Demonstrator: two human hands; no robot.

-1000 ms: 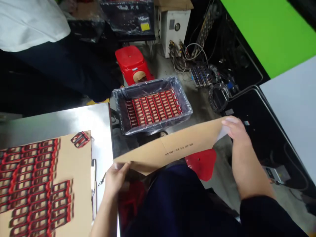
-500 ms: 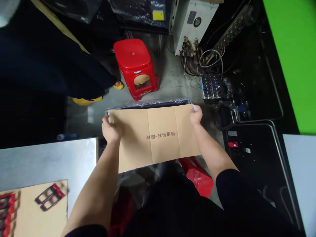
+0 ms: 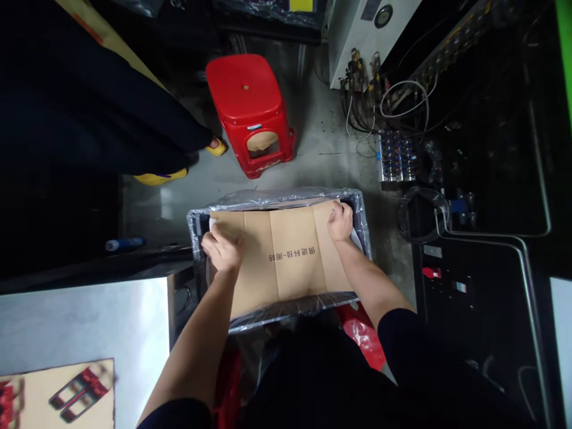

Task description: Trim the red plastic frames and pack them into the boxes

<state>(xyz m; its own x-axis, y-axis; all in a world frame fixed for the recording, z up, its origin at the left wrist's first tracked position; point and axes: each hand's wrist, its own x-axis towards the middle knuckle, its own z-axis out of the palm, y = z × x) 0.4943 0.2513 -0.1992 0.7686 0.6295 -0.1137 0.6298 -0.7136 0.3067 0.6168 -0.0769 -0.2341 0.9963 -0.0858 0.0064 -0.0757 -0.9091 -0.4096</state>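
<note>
A tan cardboard sheet (image 3: 295, 274) with dark printed characters and fold lines sits inside a dark crate lined with clear plastic film (image 3: 286, 195). The crate's rim shows around the sheet. At the sheet's left end, my left hand (image 3: 222, 245) is closed with its fingers bent around the edge. My right hand (image 3: 340, 220) is closed at the upper right corner of the same sheet. A bit of white shows beside each hand, too small to name. What lies beneath the cardboard is hidden.
Beyond the crate stands a red plastic stool (image 3: 245, 89). Another person's legs and yellow shoes (image 3: 161, 177) are at left. A metal table (image 3: 89, 322) at lower left carries red-and-black parts (image 3: 80, 393) on cardboard. Cables and hoses (image 3: 361, 89) hang at right.
The cardboard sheet has gone down from over the crate to inside it, and the plastic-lined rim now shows around it. Both hands have moved inward with it.
</note>
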